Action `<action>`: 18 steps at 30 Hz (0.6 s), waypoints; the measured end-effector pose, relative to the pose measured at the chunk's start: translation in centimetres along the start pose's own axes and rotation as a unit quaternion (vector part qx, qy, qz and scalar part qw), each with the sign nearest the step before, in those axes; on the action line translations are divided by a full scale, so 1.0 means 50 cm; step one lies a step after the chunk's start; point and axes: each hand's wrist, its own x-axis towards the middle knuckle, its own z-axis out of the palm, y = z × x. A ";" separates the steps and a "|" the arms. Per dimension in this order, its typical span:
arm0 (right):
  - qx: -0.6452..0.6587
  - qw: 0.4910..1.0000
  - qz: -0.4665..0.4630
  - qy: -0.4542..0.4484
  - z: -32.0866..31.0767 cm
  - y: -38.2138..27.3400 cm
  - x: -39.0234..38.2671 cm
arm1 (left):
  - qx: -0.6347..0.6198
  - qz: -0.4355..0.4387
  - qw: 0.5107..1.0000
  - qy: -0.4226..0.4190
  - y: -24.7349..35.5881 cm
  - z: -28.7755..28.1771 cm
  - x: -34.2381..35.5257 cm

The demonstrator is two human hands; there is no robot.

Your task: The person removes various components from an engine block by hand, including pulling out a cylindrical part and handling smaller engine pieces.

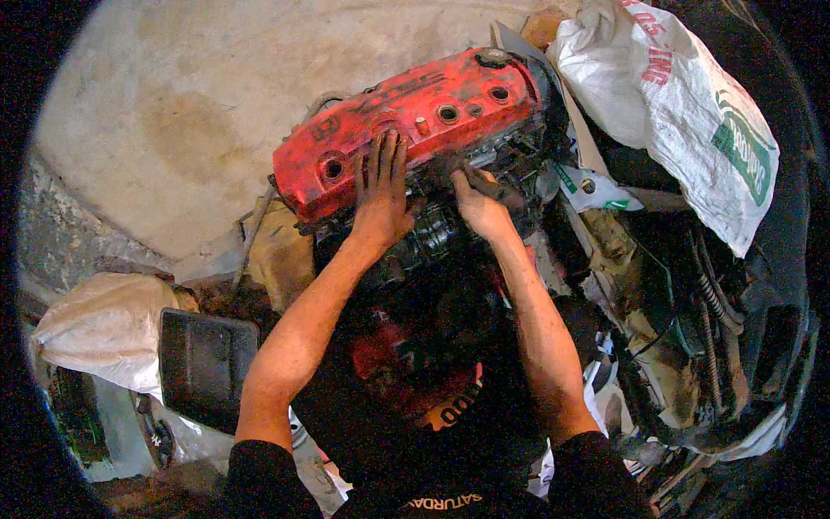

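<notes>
A red, grime-streaked valve cover (406,112) with round holes lies along the top of a dark engine (432,233). My left hand (380,186) rests with fingers stretched out on the cover’s near side, the fingertips blackened. To its right, my right hand (480,195) is curled at the engine just below the cover’s lower edge, with the thumb pointing up. What its fingers grip among the dark parts is too dim to make out.
A printed white sack (657,104) sits at upper right. At lower left are a pale sack (95,337) and a black plastic bin (203,368). Hoses (718,303) and scrap parts crowd the right side. A stained concrete floor (147,121) lies behind the engine.
</notes>
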 end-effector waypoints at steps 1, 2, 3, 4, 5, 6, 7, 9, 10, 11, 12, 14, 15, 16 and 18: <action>-0.068 0.997 0.038 0.014 0.023 -0.014 0.001 | -0.005 0.005 1.000 0.015 -0.018 0.022 -0.002; -0.141 0.987 0.077 0.032 0.044 -0.031 -0.005 | -0.014 0.011 0.999 0.033 -0.021 0.033 0.000; -0.215 0.968 0.120 0.056 0.060 -0.039 -0.018 | -0.015 0.007 1.000 0.018 -0.006 0.026 0.007; -0.163 0.977 0.071 0.121 0.076 -0.011 -0.025 | -0.015 0.003 1.000 0.003 0.008 0.017 0.010; -0.109 0.979 0.012 0.173 0.099 -0.013 -0.034 | -0.007 -0.004 1.000 -0.015 0.009 0.005 0.006; -0.055 0.988 0.008 0.142 0.090 -0.007 -0.029 | -0.009 -0.002 1.000 -0.002 0.005 0.005 0.003; 0.000 0.994 0.005 0.109 0.077 0.000 -0.021 | -0.011 0.001 1.000 0.012 0.001 0.008 0.000; -0.034 0.994 -0.001 0.107 0.062 -0.008 -0.023 | -0.014 0.006 1.000 0.011 0.000 0.008 -0.002; -0.078 0.986 0.017 0.144 0.090 -0.010 -0.033 | -0.012 0.006 1.000 -0.003 -0.004 0.005 -0.003; -0.123 0.975 0.032 0.182 0.109 -0.005 -0.034 | -0.009 0.007 1.000 -0.013 -0.002 -0.001 -0.001; -0.083 0.977 -0.002 0.197 0.119 -0.001 -0.025 | -0.004 0.015 1.000 -0.006 -0.002 0.004 0.003; -0.016 0.992 0.080 0.097 0.079 0.010 -0.017 | 0.011 0.025 1.000 0.004 -0.018 0.021 0.000; -0.080 0.994 0.028 0.071 0.059 0.010 -0.010 | 0.005 0.024 1.000 0.001 -0.019 0.020 -0.003; -0.140 0.989 -0.027 0.049 0.043 0.008 -0.005 | -0.002 0.022 1.000 -0.002 -0.019 0.019 -0.006; -0.156 0.982 0.042 0.100 0.071 -0.024 -0.020 | -0.013 0.023 1.000 -0.002 -0.013 0.017 0.000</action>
